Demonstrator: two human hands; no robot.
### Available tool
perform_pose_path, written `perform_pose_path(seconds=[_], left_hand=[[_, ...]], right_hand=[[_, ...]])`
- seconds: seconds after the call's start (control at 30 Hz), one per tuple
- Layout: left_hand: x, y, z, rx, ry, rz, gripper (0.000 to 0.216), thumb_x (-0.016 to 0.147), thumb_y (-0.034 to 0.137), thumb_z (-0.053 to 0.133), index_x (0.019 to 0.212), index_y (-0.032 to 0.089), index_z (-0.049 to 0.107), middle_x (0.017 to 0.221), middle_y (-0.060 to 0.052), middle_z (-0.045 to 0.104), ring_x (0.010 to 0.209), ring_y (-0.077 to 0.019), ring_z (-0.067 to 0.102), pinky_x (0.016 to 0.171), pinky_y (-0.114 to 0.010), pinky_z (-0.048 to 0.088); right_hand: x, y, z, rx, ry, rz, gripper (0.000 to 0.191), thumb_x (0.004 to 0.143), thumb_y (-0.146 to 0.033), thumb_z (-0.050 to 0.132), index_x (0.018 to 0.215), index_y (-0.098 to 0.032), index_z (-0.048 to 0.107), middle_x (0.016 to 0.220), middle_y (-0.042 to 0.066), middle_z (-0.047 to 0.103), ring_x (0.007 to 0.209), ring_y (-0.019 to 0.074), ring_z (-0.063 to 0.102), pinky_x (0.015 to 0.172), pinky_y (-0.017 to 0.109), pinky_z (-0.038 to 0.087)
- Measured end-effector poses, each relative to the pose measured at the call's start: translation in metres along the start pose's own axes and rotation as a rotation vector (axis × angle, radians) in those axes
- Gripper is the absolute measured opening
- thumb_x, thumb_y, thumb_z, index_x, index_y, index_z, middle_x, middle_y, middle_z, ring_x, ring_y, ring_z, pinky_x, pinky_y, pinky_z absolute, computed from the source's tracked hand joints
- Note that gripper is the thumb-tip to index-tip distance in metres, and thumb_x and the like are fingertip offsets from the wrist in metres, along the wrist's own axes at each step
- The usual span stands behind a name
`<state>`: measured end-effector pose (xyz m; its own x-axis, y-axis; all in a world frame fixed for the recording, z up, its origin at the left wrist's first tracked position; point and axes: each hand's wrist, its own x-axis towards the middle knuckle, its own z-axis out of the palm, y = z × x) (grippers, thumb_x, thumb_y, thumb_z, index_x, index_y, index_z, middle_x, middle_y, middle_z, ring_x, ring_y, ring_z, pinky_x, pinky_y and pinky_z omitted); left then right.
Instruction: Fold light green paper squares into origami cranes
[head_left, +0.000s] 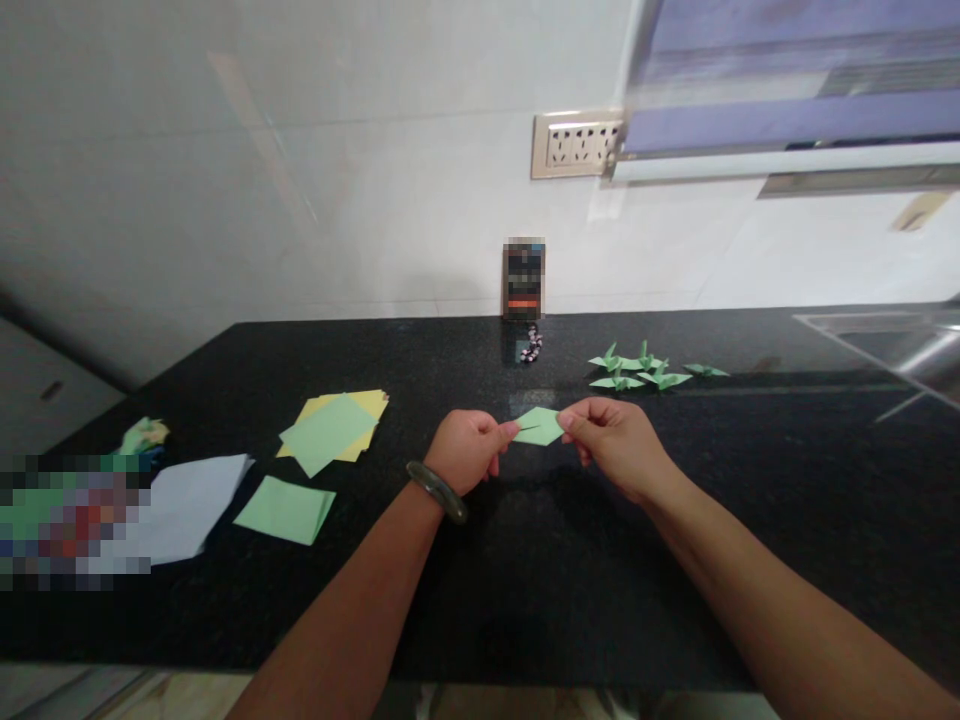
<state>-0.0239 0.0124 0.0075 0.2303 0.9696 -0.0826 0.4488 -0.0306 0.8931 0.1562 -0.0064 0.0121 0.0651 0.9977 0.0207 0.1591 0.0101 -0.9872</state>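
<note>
A small folded piece of light green paper [538, 426] is held just above the black countertop [750, 500], pinched at both ends. My left hand [469, 450] grips its left end with closed fingers; a dark bangle sits on that wrist. My right hand [611, 440] pinches the right end between thumb and fingers. Behind my right hand lie several finished green paper cranes [645, 368] in a loose group.
To the left lie a stack of yellow and green paper squares [334, 430], a single green sheet [286, 510] and pale blue sheets [187, 505]. A small dark object [524, 280] leans against the white wall, beads in front of it. A metal sink [900, 345] is at the far right.
</note>
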Motion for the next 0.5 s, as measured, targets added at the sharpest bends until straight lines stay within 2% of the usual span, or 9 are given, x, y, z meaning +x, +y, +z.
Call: perform_pose_path(seconds=[0.1, 0.17, 0.23, 0.27, 0.37, 0.5], left_hand=[[0.001, 0.0, 0.003, -0.154, 0.131, -0.019, 0.039, 0.074, 0.047, 0.054, 0.051, 0.015, 0.051, 0.035, 0.004, 0.044, 0.031, -0.0064, 0.039, 0.034, -0.018, 0.029], [0.001, 0.003, 0.008, -0.385, 0.184, -0.033, 0.037, 0.072, 0.049, 0.056, 0.061, 0.014, 0.056, 0.047, 0.002, 0.053, 0.04, -0.0065, 0.046, 0.04, -0.018, 0.037], [-0.001, 0.006, 0.014, -0.66, 0.059, -0.03, 0.036, 0.068, 0.047, 0.062, 0.086, 0.016, 0.061, 0.075, -0.002, 0.063, 0.059, -0.0089, 0.056, 0.052, -0.02, 0.046], [-0.002, 0.008, 0.017, -0.734, -0.006, -0.03, 0.037, 0.067, 0.044, 0.065, 0.091, 0.016, 0.062, 0.08, -0.002, 0.063, 0.065, -0.0095, 0.057, 0.055, -0.021, 0.047], [-0.005, 0.011, 0.022, -0.817, -0.039, -0.051, 0.031, 0.065, 0.037, 0.069, 0.083, 0.012, 0.065, 0.072, -0.003, 0.062, 0.062, -0.0092, 0.055, 0.055, -0.02, 0.046], [-0.006, 0.01, 0.022, -0.774, 0.008, -0.044, 0.025, 0.061, 0.032, 0.071, 0.073, 0.011, 0.067, 0.063, -0.002, 0.063, 0.056, -0.009, 0.055, 0.055, -0.021, 0.045]], right_hand=[[0.001, 0.002, 0.001, 0.102, 0.058, -0.013, 0.022, 0.065, -0.033, 0.067, 0.06, -0.013, 0.06, 0.049, -0.001, 0.057, 0.035, 0.0055, 0.042, 0.037, 0.019, 0.032], [0.002, 0.004, 0.003, 0.217, 0.088, -0.03, 0.022, 0.064, -0.032, 0.069, 0.058, -0.013, 0.06, 0.049, -0.001, 0.057, 0.037, 0.0056, 0.043, 0.04, 0.02, 0.034], [0.001, 0.006, 0.006, 0.323, 0.078, -0.033, 0.022, 0.063, -0.032, 0.07, 0.057, -0.013, 0.06, 0.048, -0.001, 0.057, 0.038, 0.0055, 0.044, 0.041, 0.02, 0.035], [0.0, 0.006, 0.008, 0.353, 0.062, -0.024, 0.022, 0.063, -0.032, 0.07, 0.058, -0.013, 0.06, 0.049, -0.001, 0.058, 0.038, 0.0056, 0.044, 0.042, 0.02, 0.036], [-0.003, 0.006, 0.012, 0.343, 0.001, 0.002, 0.022, 0.064, -0.033, 0.07, 0.06, -0.013, 0.06, 0.053, 0.0, 0.06, 0.038, 0.0057, 0.044, 0.041, 0.02, 0.036], [-0.006, 0.005, 0.013, 0.224, -0.067, -0.027, 0.021, 0.066, -0.034, 0.068, 0.065, -0.014, 0.061, 0.049, -0.003, 0.055, 0.039, 0.0057, 0.043, 0.04, 0.019, 0.033]])
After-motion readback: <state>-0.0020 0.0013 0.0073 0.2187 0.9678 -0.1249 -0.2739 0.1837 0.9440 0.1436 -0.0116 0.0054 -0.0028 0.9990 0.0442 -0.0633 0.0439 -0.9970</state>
